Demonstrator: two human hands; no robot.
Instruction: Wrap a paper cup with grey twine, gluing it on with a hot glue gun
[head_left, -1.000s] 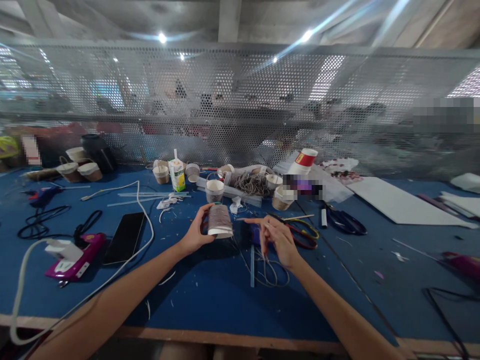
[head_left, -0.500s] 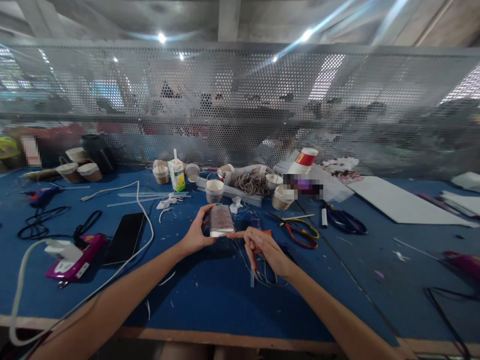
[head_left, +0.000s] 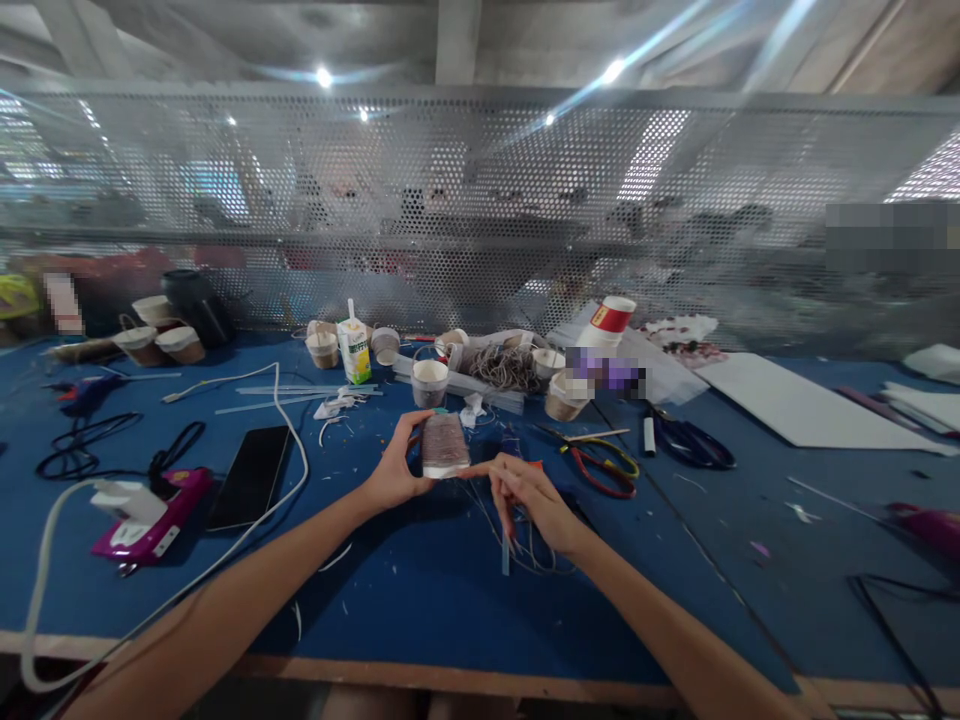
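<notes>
My left hand is closed around a small paper cup, thumb below and fingers behind it. Thin brown-grey cord is wound in close rows over most of the cup, leaving a white band at the near end. My right hand has its index finger stretched to the cup's white edge, while the other fingers curl in. Loose cord loops under that hand; what the curled fingers grip is hidden. Beside the loops is a translucent strip.
Behind the hands stand a cord-wrapped cup, a drink carton and a tangle of cord. Scissors lie to the right. A phone, a purple power strip and a white cable are on the left.
The cup and my left hand have shifted very slightly to the right and nearer. My right hand stays almost in place, its index finger still at the cup's edge.
</notes>
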